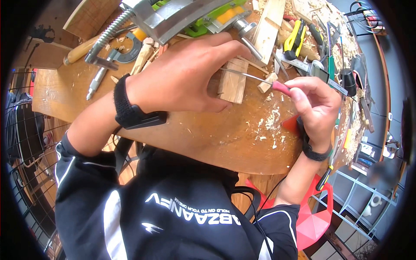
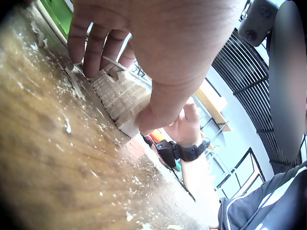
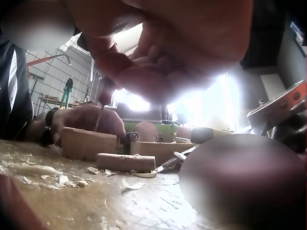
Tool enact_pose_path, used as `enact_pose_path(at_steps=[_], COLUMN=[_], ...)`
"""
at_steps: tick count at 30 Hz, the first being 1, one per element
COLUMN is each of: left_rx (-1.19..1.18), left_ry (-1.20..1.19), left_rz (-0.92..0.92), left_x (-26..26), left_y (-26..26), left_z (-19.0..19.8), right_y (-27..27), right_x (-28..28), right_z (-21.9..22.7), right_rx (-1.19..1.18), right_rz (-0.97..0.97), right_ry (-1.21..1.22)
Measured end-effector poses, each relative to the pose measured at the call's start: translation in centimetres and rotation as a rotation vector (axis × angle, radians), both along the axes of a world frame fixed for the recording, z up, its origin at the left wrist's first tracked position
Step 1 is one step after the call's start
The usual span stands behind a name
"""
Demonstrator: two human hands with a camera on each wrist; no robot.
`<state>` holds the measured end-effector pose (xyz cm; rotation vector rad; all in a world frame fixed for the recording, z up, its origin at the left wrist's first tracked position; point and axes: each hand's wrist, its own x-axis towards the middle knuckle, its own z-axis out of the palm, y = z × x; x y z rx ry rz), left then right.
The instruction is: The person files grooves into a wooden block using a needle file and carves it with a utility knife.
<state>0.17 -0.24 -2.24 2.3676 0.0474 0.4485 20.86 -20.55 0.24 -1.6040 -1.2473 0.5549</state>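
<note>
My left hand (image 1: 186, 71) holds a light wooden block (image 1: 234, 84) on the bench, thumb at its near end and fingers at the far end. In the left wrist view the block (image 2: 120, 98) has cut grooves and a notch along its top. Between thumb and fingertips my right hand (image 1: 316, 97) pinches a slim tool by its red handle (image 1: 281, 88). The tool's thin metal shaft (image 1: 253, 77) points left and lies over the block; its tip is hidden by the left hand. Beside the block sits a smaller wood piece (image 1: 267, 82), also low in the right wrist view.
A metal vise (image 1: 173, 21) with a spring stands close beyond the left hand. A micrometer (image 1: 125, 54), a yellow utility knife (image 1: 295, 39), a caliper (image 1: 303, 65) and wood strips lie around. Shavings (image 1: 272, 119) cover the bench (image 1: 195, 134), whose edge runs by the torso.
</note>
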Motion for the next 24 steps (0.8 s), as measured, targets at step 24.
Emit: enact_pose_path(at_steps=[24], left_rx=[0.017], left_ry=[0.004], left_rz=[0.002], left_x=[0.0], left_y=[0.0], left_z=[-0.2], right_y=[0.1], right_x=[0.3], right_z=[-0.3], right_rx=[0.022], right_rz=[0.050], right_ry=[-0.084])
